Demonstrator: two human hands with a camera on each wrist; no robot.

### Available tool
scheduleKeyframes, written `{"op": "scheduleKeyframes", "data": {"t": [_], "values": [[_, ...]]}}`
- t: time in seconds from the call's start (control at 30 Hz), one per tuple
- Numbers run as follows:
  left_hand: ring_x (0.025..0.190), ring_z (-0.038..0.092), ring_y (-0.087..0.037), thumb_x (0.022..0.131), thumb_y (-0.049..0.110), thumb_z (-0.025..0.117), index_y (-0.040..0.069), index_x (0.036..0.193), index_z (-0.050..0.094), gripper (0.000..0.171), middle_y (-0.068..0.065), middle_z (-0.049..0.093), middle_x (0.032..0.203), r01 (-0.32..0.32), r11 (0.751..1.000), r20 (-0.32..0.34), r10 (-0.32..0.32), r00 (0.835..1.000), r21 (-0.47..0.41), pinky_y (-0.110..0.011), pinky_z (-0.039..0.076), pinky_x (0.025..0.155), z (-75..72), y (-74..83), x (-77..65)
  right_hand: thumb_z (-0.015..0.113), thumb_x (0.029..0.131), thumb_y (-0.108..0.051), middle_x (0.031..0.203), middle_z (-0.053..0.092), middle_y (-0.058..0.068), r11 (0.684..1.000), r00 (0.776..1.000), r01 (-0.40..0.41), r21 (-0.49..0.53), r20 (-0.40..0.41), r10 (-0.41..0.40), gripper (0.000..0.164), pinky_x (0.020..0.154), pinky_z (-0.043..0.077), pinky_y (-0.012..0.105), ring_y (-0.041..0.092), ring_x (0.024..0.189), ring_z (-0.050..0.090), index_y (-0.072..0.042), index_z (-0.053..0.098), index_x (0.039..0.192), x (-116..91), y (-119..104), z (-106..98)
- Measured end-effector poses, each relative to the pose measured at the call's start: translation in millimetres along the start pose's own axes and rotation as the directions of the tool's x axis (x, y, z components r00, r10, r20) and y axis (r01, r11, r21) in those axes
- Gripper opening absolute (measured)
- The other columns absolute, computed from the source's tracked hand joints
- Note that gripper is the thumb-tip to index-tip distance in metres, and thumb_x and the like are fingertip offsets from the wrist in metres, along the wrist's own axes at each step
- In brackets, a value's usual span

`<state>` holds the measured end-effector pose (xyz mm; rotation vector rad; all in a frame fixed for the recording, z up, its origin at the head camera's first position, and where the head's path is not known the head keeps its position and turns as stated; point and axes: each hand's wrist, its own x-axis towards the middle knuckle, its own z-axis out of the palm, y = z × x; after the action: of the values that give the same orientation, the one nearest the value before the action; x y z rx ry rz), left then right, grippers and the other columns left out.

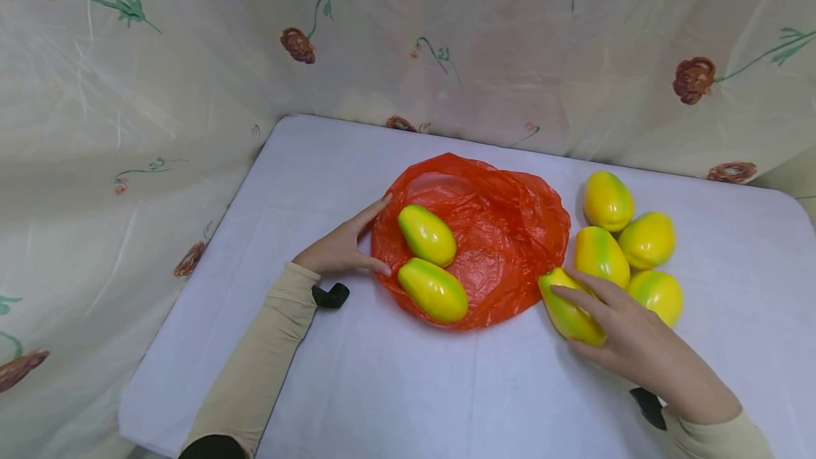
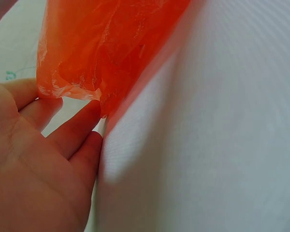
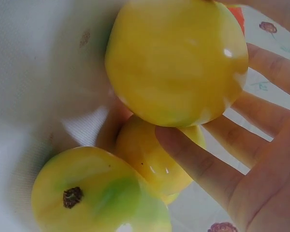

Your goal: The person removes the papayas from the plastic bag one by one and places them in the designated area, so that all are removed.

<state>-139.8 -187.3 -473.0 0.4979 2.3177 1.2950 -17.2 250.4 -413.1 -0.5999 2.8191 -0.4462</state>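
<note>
A red plastic bag [image 1: 497,261] lies spread with its mouth wide on the table, and two yellow-green papayas [image 1: 427,235] rest in its left part. My left hand [image 1: 341,243] is at the bag's left rim, thumb and fingers spread. In the left wrist view its fairly straight fingertips [image 2: 94,108] touch the crinkled plastic. On the right my right hand [image 1: 627,328] grips another papaya [image 1: 567,307] between thumb and fingers, close beside the bag's lower right edge. The right wrist view shows this papaya [image 3: 176,63] large, with fingers along its side.
Several more papayas [image 1: 647,239] lie clustered at the right, just beyond my right hand. The table [image 1: 395,388] has a white cover. Behind it and along its left hangs a pale curtain [image 1: 382,34] with brown flowers.
</note>
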Motion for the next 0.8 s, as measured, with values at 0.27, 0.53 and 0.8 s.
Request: {"op": "scheduleKeyframes", "data": {"t": [0.27,0.53,0.8], "values": [[0.162,0.014,-0.019,0.075,0.043,0.092,0.045,0.164,0.014,0.118,0.012,0.014,0.174,0.0,1.0,-0.007,0.0,1.0,-0.012,-0.053,0.033,0.127,0.8,-0.2,-1.1,0.094,0.075,-0.028,0.156,0.048,0.012,1.0,1.0,0.008,-0.002,-0.005,-0.008,0.079,0.096,0.058,0.062,0.038,0.133,0.052,-0.029,0.059,0.145,0.2,-1.3,-1.8],[0.162,0.015,-0.02,0.075,0.046,0.092,0.046,0.164,0.015,0.118,0.013,0.014,0.174,0.001,1.0,-0.007,-0.001,1.0,-0.014,-0.054,0.034,0.126,0.3,-1.2,-0.7,0.095,0.073,-0.024,0.153,0.05,0.011,0.999,0.998,0.039,-0.008,-0.044,-0.039,0.079,0.092,0.061,0.057,0.036,0.131,0.055,-0.027,0.06,0.144,-0.1,-2.6,-6.1],[0.162,0.015,-0.019,0.075,0.046,0.092,0.046,0.164,0.015,0.117,0.013,0.015,0.174,-0.011,1.0,-0.005,0.011,1.0,-0.021,-0.053,0.034,0.126,0.2,-2.9,-0.3,0.094,0.074,-0.025,0.154,0.05,0.012,0.998,0.997,0.058,-0.011,-0.055,-0.059,0.079,0.088,0.063,0.056,0.034,0.134,0.052,-0.026,0.059,0.145,1.4,-5.0,-12.0]]}}
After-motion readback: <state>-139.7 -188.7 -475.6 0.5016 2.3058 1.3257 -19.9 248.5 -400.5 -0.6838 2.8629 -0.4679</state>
